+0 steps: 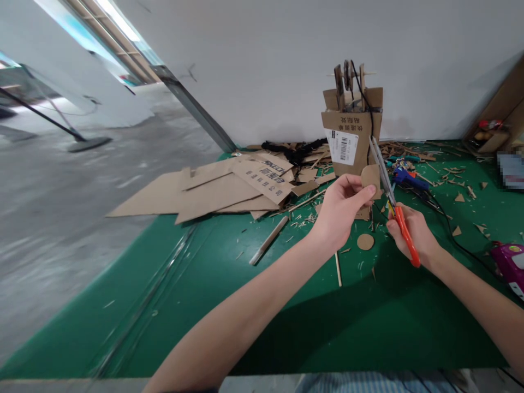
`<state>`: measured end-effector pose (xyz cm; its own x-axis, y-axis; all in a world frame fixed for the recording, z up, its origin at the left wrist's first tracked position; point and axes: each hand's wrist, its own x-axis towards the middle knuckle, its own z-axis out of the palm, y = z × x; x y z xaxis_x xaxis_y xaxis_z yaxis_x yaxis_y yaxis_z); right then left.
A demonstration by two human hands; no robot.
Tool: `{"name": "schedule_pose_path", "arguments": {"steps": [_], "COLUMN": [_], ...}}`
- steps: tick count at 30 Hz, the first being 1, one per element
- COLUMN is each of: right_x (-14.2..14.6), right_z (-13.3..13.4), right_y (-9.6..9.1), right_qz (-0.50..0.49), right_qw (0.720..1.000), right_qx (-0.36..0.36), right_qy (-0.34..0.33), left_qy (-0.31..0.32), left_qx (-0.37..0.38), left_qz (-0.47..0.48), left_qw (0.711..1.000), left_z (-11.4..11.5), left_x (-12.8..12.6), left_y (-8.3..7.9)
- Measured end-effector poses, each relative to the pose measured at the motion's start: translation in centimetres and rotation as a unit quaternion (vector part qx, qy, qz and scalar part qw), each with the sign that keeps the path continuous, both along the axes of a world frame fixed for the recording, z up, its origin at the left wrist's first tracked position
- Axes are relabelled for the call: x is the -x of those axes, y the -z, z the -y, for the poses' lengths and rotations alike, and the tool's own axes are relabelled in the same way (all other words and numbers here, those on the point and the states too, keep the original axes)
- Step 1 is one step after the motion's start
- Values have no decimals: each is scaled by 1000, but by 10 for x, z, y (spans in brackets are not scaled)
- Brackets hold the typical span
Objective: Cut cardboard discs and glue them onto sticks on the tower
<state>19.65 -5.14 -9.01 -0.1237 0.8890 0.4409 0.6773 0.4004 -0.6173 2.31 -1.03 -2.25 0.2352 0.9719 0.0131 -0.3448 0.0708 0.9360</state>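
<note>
My left hand [341, 210] pinches a small piece of cardboard [370, 179] with a rounded upper edge, between thumb and fingers. In my right hand [414, 232] is a pair of scissors [403, 226] with orange-red handles. The blades point up and away, close along the right side of the cardboard piece; whether they touch it I cannot tell. Below the hands, a round cardboard disc [365, 242] lies flat on the green table [213, 305]. Behind them stands a cardboard box [366, 144] with cardboard wheels on a stick at its top.
Flat cardboard sheets [221, 191] are piled at the back left. A blue glue gun [410, 179] with a black cable lies at the right among scraps. A cardboard strip [269, 240] and a thin stick [338, 268] lie nearer. At the right edge sits a purple object [507, 265].
</note>
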Motion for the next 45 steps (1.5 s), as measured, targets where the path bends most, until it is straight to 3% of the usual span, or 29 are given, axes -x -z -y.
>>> {"name": "schedule_pose_path", "arguments": {"steps": [7,16,27,40,45], "right_x": [-2,-3,-3,-7,-8], "right_z": [-1,1,0,-2,-3], "right_y": [1,2,-1,-6,-6], "right_qz": [18,16,58,93,75], "right_qw": [1000,1000,998,991,995], "right_qx": [13,-1,-10,-66,-36], "right_qy": [-2,-22,3,67,49], "left_qy": [-27,-15,-19,-36,-42], "left_qx": [-36,-79,-138,-160,-140], "left_qz": [18,-35,-71,-110,-90], "left_qw": [999,996,988,980,985], "left_z": [-2,-4,-6,-6,-10], "left_x": [3,5,8,11,12], "left_y": [-2,-1,-4,-12,-10]}}
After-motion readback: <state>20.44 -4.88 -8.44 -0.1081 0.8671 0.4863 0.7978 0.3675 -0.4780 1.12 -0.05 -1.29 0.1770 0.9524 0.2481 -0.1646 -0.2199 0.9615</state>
